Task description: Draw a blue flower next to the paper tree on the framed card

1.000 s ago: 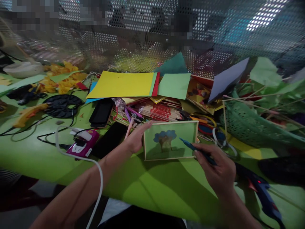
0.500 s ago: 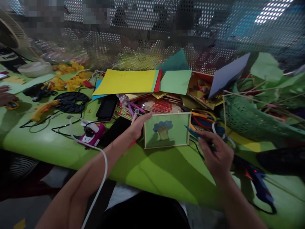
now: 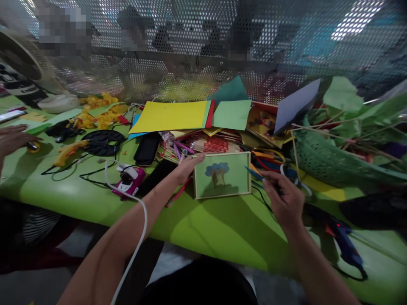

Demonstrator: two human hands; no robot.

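Note:
My left hand (image 3: pixel 188 167) grips a small framed picture (image 3: pixel 237 176) by its upper left edge, holding it upright on the table. The picture has a thin pale frame and a light green ground, with a tree of brown trunk and blue crown on it. At its right side, my right hand (image 3: pixel 284 197) is closed on a slim blue pointed tool (image 3: pixel 253 173). The tool's tip reaches close to the right edge of the frame; whether it touches cannot be made out. A red pencil-like stick (image 3: pixel 179 192) lies under my left wrist.
Coloured paper sheets (image 3: pixel 173 115) and sticks lie behind the picture. A green basket (image 3: pixel 343 156) and a dark blue glue gun (image 3: pixel 345 243) are at right. A magenta power socket (image 3: pixel 129 182), phone (image 3: pixel 147 148), and yellow glue gun (image 3: pixel 70 152) are left, near another person's hand (image 3: pixel 14 137).
The camera view has shifted slightly. My right hand with the blue tool has come a little closer to the picture. The other person's hand has spread further into view at left.

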